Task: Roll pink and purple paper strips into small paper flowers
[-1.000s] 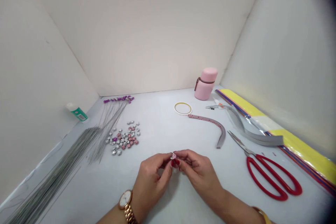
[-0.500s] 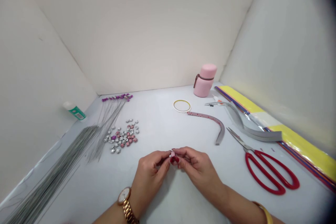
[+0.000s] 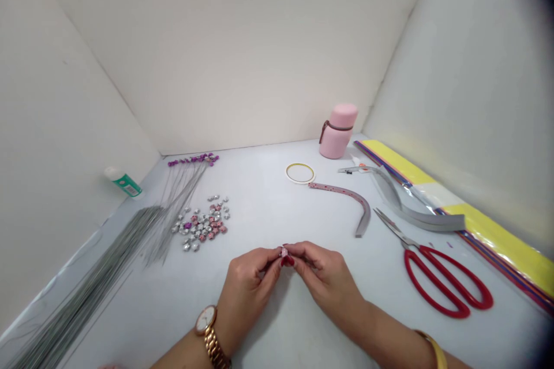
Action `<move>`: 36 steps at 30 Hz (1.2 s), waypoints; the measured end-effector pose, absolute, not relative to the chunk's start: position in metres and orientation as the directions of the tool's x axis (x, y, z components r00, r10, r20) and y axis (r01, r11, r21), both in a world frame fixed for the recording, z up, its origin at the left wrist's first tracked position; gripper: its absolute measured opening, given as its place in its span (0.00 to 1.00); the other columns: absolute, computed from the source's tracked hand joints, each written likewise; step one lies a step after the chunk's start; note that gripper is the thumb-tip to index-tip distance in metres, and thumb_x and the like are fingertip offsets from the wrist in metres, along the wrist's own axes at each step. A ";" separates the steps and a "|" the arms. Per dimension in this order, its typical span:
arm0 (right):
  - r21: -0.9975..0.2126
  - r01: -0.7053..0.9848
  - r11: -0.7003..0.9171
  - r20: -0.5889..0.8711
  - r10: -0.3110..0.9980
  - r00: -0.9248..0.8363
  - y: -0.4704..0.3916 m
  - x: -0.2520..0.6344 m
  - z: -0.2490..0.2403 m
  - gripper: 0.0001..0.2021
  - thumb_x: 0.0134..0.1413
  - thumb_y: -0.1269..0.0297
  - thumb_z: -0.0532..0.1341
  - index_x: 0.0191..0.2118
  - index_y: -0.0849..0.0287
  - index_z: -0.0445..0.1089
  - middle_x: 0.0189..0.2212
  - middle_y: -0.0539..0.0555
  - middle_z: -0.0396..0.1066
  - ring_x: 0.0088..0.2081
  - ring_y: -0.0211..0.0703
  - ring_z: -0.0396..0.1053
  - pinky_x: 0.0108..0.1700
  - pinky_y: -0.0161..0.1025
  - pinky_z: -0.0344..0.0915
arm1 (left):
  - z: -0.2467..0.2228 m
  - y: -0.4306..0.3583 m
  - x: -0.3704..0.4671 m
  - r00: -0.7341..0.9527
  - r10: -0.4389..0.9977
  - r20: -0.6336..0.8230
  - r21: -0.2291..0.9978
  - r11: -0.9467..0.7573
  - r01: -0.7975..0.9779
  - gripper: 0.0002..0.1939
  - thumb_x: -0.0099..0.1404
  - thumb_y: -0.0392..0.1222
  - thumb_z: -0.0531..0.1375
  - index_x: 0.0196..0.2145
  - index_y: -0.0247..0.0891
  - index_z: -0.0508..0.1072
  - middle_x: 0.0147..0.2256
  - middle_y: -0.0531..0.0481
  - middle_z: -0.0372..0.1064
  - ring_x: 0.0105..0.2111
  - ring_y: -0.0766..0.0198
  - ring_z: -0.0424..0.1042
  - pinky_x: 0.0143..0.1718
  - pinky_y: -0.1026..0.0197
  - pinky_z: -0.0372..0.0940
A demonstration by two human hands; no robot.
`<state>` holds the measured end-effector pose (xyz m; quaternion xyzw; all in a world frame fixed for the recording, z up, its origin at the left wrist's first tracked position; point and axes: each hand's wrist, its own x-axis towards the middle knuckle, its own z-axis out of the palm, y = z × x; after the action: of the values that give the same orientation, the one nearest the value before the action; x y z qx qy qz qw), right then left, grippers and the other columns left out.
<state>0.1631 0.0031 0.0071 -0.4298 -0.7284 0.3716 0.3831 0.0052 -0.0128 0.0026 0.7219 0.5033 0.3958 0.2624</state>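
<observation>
Near the front middle of the table, my left hand [image 3: 253,277] and my right hand [image 3: 325,274] meet at the fingertips. Both pinch one small pinkish piece [image 3: 284,252], mostly covered by thumbs and fingers; its exact shape is too small to tell. Left of my hands lies a group of small silver and pink folded stars [image 3: 203,227], with one purple star [image 3: 187,225] among them. Pink-and-grey paper strips [image 3: 341,191] curve across the table beyond my right hand.
Red-handled scissors [image 3: 437,277] lie at right, near grey strips [image 3: 426,221] and yellow sheets [image 3: 489,230]. Farther back are a tape ring [image 3: 300,173] and a pink bottle [image 3: 336,132]. Grey wires [image 3: 95,277], purple-tipped stems [image 3: 194,159] and a green-white glue tube [image 3: 125,183] lie left.
My hands stay almost in place, with the fingertips slightly shifted around the small piece. The objects on the table have not moved.
</observation>
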 end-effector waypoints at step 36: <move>-0.949 0.236 0.207 0.152 0.960 -0.233 0.005 0.159 -0.003 0.09 0.54 0.65 0.55 0.36 0.59 0.70 0.28 0.52 0.73 0.30 0.40 0.70 0.32 0.34 0.68 | 0.004 -0.014 0.008 0.113 0.978 0.173 0.907 -0.203 0.370 0.08 0.59 0.35 0.55 0.36 0.37 0.72 0.32 0.49 0.73 0.32 0.66 0.72 0.33 0.67 0.67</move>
<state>0.1591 0.0048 -0.0033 -0.4568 -0.6550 0.4332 0.4179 0.0075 -0.0137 0.0041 0.6522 0.5167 0.4199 0.3624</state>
